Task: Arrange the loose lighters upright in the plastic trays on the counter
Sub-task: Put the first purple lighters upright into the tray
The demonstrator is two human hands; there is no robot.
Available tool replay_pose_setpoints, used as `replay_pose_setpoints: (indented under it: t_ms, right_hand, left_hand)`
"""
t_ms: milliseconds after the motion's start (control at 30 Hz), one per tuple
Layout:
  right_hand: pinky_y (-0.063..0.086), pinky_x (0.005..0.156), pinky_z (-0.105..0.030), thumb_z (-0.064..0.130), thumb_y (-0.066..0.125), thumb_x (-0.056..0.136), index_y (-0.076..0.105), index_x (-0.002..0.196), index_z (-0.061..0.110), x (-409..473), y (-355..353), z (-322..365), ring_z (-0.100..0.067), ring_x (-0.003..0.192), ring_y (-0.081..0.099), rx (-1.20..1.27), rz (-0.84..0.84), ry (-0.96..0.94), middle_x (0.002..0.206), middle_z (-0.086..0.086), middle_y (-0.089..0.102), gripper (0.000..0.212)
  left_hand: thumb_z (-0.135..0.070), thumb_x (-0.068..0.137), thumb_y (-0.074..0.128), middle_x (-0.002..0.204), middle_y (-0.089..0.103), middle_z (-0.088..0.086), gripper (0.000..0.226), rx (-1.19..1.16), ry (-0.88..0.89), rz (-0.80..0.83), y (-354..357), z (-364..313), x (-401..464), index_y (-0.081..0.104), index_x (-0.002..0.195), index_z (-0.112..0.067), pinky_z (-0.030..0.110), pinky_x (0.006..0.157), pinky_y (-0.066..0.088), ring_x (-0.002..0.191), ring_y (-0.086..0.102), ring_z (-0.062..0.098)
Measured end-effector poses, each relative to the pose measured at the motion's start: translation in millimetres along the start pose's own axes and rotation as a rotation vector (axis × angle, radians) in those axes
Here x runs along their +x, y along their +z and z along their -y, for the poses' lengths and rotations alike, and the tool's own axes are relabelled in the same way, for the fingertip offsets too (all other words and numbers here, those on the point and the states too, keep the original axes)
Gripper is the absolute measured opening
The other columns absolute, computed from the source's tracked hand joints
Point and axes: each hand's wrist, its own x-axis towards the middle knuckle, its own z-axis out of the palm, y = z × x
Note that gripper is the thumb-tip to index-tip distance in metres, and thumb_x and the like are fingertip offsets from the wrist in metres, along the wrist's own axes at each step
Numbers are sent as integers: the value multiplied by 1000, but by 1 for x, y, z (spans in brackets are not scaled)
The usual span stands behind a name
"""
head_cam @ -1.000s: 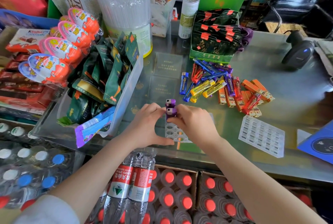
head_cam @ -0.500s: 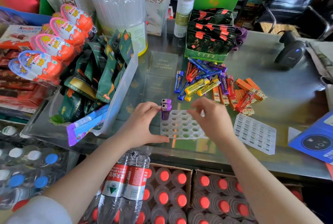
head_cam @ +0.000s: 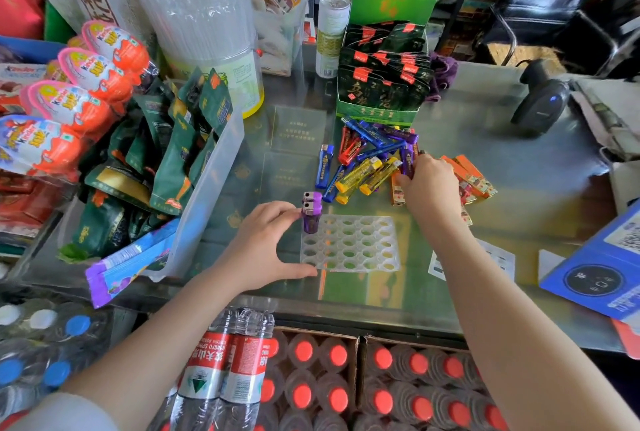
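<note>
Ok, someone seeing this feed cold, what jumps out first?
Probably the heap of loose lighters mid-counter, blue, yellow, purple and orange, with the right hand reaching into it. Next, the clear tray in front, two purple lighters upright at its far left corner, the left hand touching it.
</note>
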Motion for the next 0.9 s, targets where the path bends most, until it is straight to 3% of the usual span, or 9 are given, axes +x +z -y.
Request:
replay_pose_setpoints:
  t_ms: [133,233,433,500,600,667,767,900]
  right_hand:
    - [37,55,-29,-2,51,83,55,79,1,5,-3,2,-28,62,46,-21,44,19,77,-15,57,6]
    - [26,41,-21,2,55,80,60,80,-1,3,-10,-5,-18,49,41,21,130,48,59,-5,47,6]
    - [37,54,-22,8,63,76,63,86,9,-50,-27,-5,-17,65,52,371,88,-70,72,-1,61,10]
    - [38,52,-11,5,63,78,61,83,10,-75,-24,5,-6,59,52,513,151,-138,67,7,59,8]
    - [43,55,-13,6,62,82,64,82,16,-102,-13,24,3,53,54,792,271,-174,65,10,63,9]
    - [46,58,-20,7,60,85,63,79,18,-113,-5,36,1,54,56,934,291,-156,63,7,64,13]
    - [49,59,-34,10,60,83,60,72,19,-125,3,54,-11,55,58,971,242,-151,60,3,64,15]
    - [49,59,-40,19,53,71,56,74,13,-138,13,74,-31,61,59,1015,140,-111,66,-11,64,8]
  left_hand:
    - [-75,53,52,124,42,-6,94,11,-10,-21,2,-1,1,46,127,-19,23,95,21,112,24,-1]
    - [-75,53,52,124,43,-5,94,24,1,-20,1,-3,1,46,127,-18,23,95,22,112,25,0]
    - [-73,52,56,117,41,-12,88,-35,4,-31,-2,-5,-6,49,122,-21,21,91,27,108,28,-5]
    - [-72,51,58,116,41,-12,86,-63,-9,-28,-4,-5,-10,49,120,-22,21,91,28,109,31,-3]
    - [-67,53,63,116,41,-12,84,-134,-13,-36,-8,-6,-17,47,120,-19,15,93,29,111,38,0]
    - [-60,55,66,117,44,-9,81,-196,-7,-58,-12,-6,-24,45,120,-18,6,92,28,110,41,-2]
    - [-54,56,69,116,48,-8,73,-260,-6,-118,-15,-8,-32,44,117,-24,5,92,27,110,43,-4]
    - [-55,56,67,115,50,-8,72,-246,-1,-166,-13,-10,-37,44,116,-25,1,89,25,108,43,-2]
